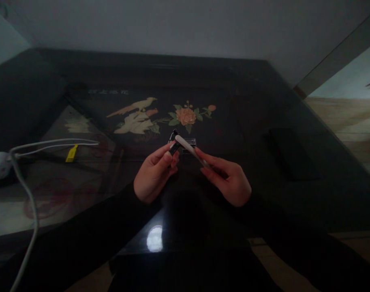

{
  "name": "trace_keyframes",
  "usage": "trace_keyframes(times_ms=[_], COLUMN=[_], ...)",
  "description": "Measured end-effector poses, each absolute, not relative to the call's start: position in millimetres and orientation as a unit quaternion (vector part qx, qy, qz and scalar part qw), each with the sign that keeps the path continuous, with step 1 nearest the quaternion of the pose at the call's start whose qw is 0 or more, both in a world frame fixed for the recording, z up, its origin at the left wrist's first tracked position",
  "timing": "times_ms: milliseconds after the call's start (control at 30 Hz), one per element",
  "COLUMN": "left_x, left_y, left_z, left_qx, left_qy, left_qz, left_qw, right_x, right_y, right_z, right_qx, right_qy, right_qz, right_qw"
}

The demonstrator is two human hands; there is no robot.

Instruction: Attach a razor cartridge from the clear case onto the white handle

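Right now your left hand (154, 172) pinches a small black object (174, 145) between thumb and fingertips, its grip closed on it; the dim light hides what the object is beyond a dark, partly shiny body. Your right hand (229, 178) has its grip closed on a slim white stick (189, 149), held near its lower end, so that the stick slants up and to the left. The stick's far tip meets the black object, or lies just over it; you cannot tell which. Both hands hover just above the middle of the dark glossy tabletop (279, 202), close to each other but not touching. Just beyond the fingertips a small clear box (191, 142) lies on the tabletop. Farther off, the surface carries an inlaid bird (136, 115) and a flower (186, 115). On the left, a white cable (29, 190) with a yellow tag (71, 154) runs from a white device at the edge. A bright reflection (155, 238) shines on the near part of the tabletop.
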State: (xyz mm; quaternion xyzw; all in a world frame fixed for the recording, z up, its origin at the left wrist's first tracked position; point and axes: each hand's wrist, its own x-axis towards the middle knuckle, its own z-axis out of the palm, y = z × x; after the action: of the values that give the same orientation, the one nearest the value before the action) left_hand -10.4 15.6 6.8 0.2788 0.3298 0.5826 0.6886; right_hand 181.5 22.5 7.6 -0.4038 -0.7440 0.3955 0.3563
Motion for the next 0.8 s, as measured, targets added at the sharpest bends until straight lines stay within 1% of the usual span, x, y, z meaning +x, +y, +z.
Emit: trace_keyframes(times_ms=[800], left_x=[-10], left_y=[17], left_z=[5], left_qx=[0.291], left_qy=[0.344], left_qz=[0.568], left_qw=[0.689], right_x=[178], right_y=[14], right_z=[13], right_qx=[-0.37], right_qy=[-0.765], right_qz=[0.39], right_qw=[0.354])
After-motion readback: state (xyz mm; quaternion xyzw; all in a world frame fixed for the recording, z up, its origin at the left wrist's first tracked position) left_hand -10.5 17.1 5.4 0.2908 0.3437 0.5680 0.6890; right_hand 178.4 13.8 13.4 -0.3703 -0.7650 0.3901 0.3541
